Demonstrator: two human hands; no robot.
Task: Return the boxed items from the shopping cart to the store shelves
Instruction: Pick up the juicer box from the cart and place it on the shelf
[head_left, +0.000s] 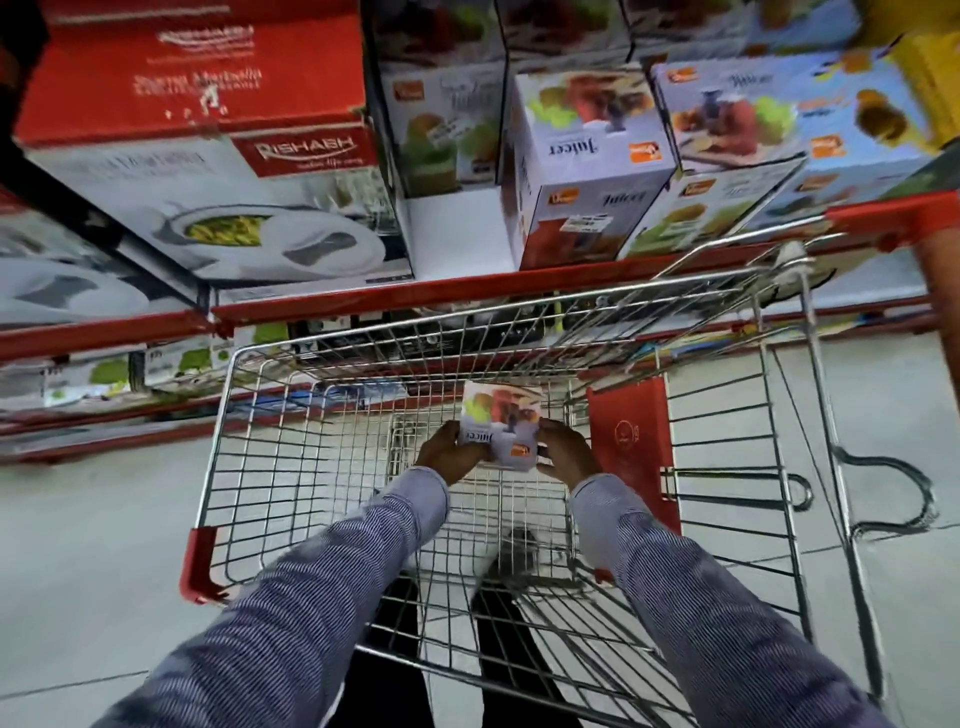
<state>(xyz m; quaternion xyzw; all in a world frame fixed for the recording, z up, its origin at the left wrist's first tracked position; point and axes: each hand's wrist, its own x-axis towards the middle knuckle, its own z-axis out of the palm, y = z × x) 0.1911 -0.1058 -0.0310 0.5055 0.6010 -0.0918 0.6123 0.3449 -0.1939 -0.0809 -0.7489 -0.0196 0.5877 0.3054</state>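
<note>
Both hands, the left hand (451, 451) and right hand (566, 451), had a grip closed on the last juicer box (500, 427) low in the wire shopping cart (737, 395) at frame centre, leaving only its return to the juicer-stocked shelf (467, 291) above.

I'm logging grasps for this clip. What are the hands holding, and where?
Both hands hold one juicer box inside the cart: left hand on its left side, right hand on its right side.
</note>
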